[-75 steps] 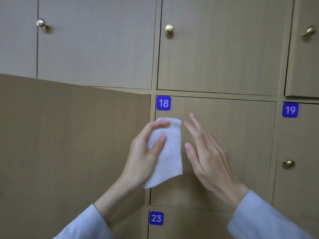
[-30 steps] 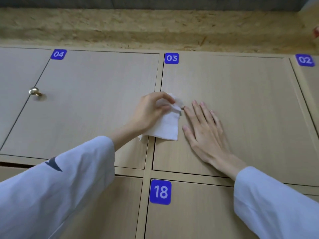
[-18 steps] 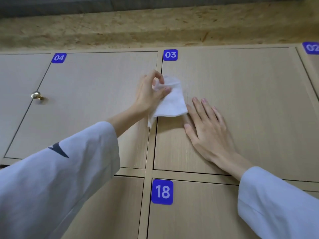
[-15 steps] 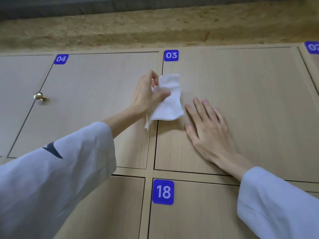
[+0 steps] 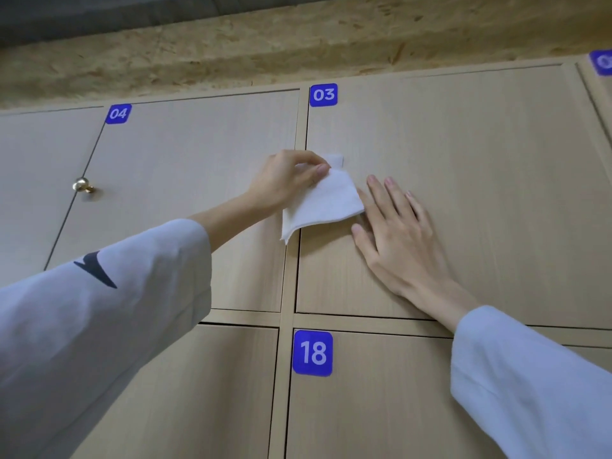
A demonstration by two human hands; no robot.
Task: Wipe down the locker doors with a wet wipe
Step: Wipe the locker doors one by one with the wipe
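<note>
Head view: at far left a brass knob (image 5: 82, 185) sits beside door 04 (image 5: 185, 180); the left hand (image 5: 284, 183) pinches the wipe (image 5: 323, 203) by its top between thumb and curled fingers, and the wipe hangs over the strip between 04 and door 03 (image 5: 480, 167); the right hand (image 5: 394, 236) lies flat on 03, fingers straight, holding nothing, its forefinger touching the wipe's edge; the pinch is small, so the wipe could slip or bunch under pressure; 03 offers broad bare room rightward, bounded by the rough board (image 5: 298, 44) above and the seam over label 18 (image 5: 312, 352) below.
</note>
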